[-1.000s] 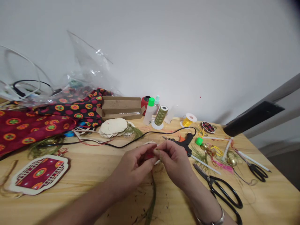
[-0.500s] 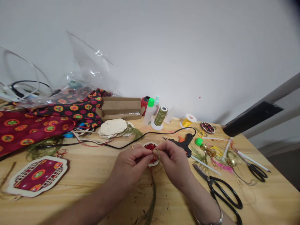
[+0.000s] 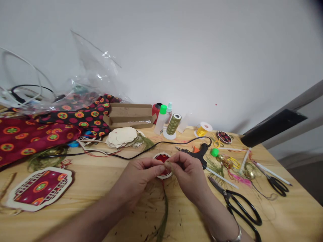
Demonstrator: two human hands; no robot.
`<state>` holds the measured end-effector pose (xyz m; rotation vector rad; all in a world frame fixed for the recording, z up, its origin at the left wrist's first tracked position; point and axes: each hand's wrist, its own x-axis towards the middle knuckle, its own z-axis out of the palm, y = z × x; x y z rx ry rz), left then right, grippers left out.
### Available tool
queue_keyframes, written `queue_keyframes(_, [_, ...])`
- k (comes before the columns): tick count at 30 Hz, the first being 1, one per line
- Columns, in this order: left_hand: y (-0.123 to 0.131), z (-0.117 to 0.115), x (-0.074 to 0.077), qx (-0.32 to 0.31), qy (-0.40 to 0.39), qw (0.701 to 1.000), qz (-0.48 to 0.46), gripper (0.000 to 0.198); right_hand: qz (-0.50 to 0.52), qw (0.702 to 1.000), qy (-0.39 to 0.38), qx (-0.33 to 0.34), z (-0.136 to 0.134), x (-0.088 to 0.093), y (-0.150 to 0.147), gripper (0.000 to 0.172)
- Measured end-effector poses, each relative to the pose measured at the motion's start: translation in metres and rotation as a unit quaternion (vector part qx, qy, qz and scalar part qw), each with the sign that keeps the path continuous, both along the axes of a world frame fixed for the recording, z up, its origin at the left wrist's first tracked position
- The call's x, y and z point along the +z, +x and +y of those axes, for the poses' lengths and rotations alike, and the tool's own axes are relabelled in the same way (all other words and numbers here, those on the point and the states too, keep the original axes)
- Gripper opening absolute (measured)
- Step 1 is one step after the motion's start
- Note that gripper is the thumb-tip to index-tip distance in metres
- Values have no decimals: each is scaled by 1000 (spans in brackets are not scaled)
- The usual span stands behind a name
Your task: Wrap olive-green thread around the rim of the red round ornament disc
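My left hand (image 3: 142, 174) and my right hand (image 3: 189, 173) meet at the middle of the table, fingertips pinched close together. Between them is a thin strand of olive-green thread (image 3: 171, 165), gripped by both. Just below the fingers lies a small round ornament (image 3: 163, 173) with a pale rim and red patterned cloth, partly covered by my hands. From its lower edge hangs an olive-green tassel (image 3: 165, 213) on a red cord. The fingertips hide how the thread is knotted or looped.
Black-handled scissors (image 3: 230, 200) and a glue gun (image 3: 199, 154) lie to the right. A larger cloth-filled ornament (image 3: 40, 188) lies left, near patterned fabric (image 3: 37, 134). Behind stand an olive thread spool (image 3: 173, 125), a green-capped bottle (image 3: 160, 121) and a cardboard box (image 3: 131, 116).
My left fingers have shifted slightly and straightened over the ornament, while the right hand keeps nearly the same pinch. Everything on the table stays in place.
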<state>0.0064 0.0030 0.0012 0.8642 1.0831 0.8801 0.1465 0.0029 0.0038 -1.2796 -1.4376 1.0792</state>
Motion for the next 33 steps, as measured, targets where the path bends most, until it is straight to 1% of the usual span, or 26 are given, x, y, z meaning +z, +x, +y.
queue_keyframes(4, [0, 1, -3, -16, -56, 997, -42, 12, 18, 1000, -17, 6, 0, 0, 0, 9])
queue_keyframes(9, [-3, 2, -5, -22, -73, 995, -59, 14, 82, 994, -74, 11, 2, 0, 1, 5])
queue_keyframes(12, [-3, 3, -6, -23, -76, 996, -51, 14, 125, 986, -115, 4, 4, 2, 1, 8])
queue_keyframes(17, [-4, 2, -6, -35, -69, 996, -39, 16, 160, 976, -150, -4, 5, 2, 0, 12])
queue_keyframes(22, [-3, 1, -5, -29, -53, 998, -4, 16, 189, 966, -175, 9, 6, 4, 2, 14])
queue_keyframes(26, [-2, 1, -4, -29, -34, 999, 10, 14, 191, 965, -177, 21, 5, 6, 2, 16])
queue_keyframes(33, [-2, 0, 1, -30, -19, 999, 35, 10, 166, 972, -168, 6, 5, 8, 2, 19])
